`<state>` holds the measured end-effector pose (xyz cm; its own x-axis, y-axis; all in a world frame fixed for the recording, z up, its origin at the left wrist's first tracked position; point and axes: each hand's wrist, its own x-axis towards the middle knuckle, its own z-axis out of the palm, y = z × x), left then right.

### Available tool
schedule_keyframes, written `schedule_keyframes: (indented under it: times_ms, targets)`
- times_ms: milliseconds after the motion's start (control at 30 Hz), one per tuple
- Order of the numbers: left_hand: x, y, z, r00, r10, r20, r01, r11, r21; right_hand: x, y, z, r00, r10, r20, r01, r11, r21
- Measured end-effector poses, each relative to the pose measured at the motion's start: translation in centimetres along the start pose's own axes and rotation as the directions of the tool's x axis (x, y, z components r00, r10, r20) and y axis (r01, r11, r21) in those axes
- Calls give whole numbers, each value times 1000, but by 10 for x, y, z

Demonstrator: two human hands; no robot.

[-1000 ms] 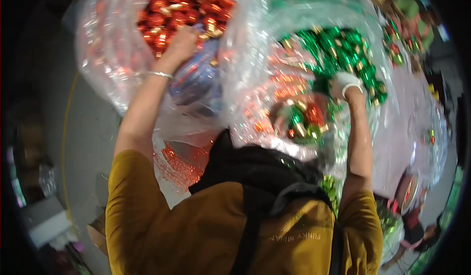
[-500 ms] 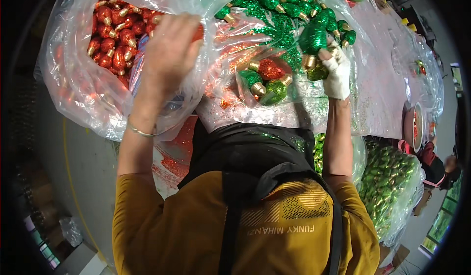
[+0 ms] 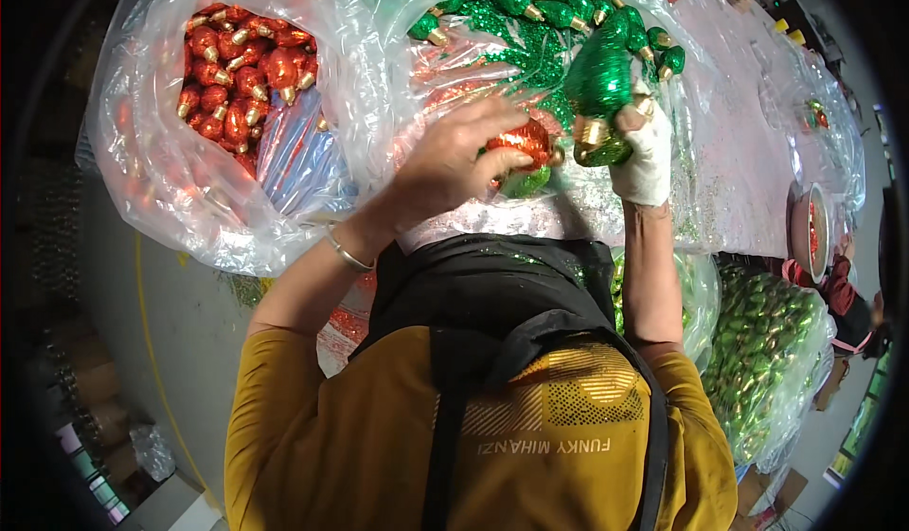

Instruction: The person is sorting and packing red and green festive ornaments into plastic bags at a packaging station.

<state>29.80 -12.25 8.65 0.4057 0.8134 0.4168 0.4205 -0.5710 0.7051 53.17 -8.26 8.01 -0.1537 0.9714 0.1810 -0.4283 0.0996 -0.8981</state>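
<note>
My left hand (image 3: 453, 157) is closed around a red glittery bulb-shaped ornament (image 3: 524, 139), its gold cap toward the right. Beneath that hand, a light green ornament (image 3: 525, 184) from a small cluster on the table partly shows. My right hand (image 3: 646, 160), with white wrapping on it, grips a large dark green bulb ornament (image 3: 600, 76), gold cap downward. A light green ornament (image 3: 604, 150) sits in the same grip, below the dark green one. The two hands are close together but apart.
To the left stands a clear plastic bag (image 3: 142, 166) with a pile of red ornaments (image 3: 248, 76). Several dark green ornaments (image 3: 561, 0) lie at the far side. A bag of light green ornaments (image 3: 757, 360) is at the right, near a round bowl (image 3: 807, 233) and another person (image 3: 846, 299).
My left hand has moved right from the red ornaments' bag, carrying a red ornament to the cluster beside my right hand. The right hand keeps its green ornaments, nearly in place.
</note>
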Motion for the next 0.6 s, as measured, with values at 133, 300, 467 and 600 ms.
schedule_keyframes:
  times_ms: [133,300,467,600]
  targets:
    - [-3,-8,3,961,24,275,-65,988,141,1,-18,22,993,83,82,-50,939,-341]
    - [-4,10,3,951,158,264,-241,917,318,16,-27,29,930,287,232,-89,785,-613]
    - [-14,0,22,931,215,296,-309,894,323,40,-27,26,837,325,440,87,715,-693]
    - [-24,-7,30,968,209,140,-244,914,325,49,-32,41,810,447,380,215,377,-901]
